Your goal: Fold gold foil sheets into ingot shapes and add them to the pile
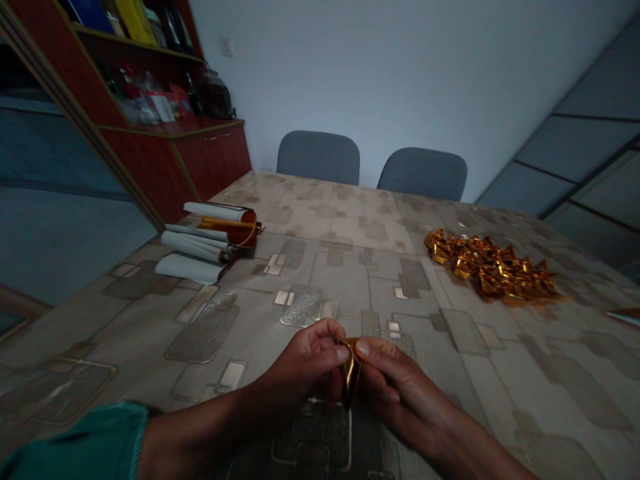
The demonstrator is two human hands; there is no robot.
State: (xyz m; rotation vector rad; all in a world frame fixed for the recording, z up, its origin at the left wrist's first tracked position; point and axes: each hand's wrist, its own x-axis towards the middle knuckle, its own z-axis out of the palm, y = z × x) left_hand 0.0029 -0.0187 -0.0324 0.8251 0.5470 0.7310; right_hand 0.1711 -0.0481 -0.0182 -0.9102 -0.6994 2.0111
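Note:
Between my two hands, just above the near part of the table, is a small folded piece of shiny gold foil paper [352, 375]. My left hand [320, 357] pinches its left side with thumb and fingers. On the other side, my right hand [387, 370] grips the upper right edge, thumb on top. The paper narrows to a point at its lower end, and part of it is hidden by my fingers. Off to the right sits a cluster of several folded gold foil pieces [493, 267]. At the left lie bent stacks of gold paper with white backs [205, 243].
A patterned cloth [340, 267] covers the table. Two grey chairs [318, 157] stand at its far side against a pale wall. A red-brown cabinet [210, 157] with bottles and bags is at the back left. A flat sheet [625, 316] lies near the right edge.

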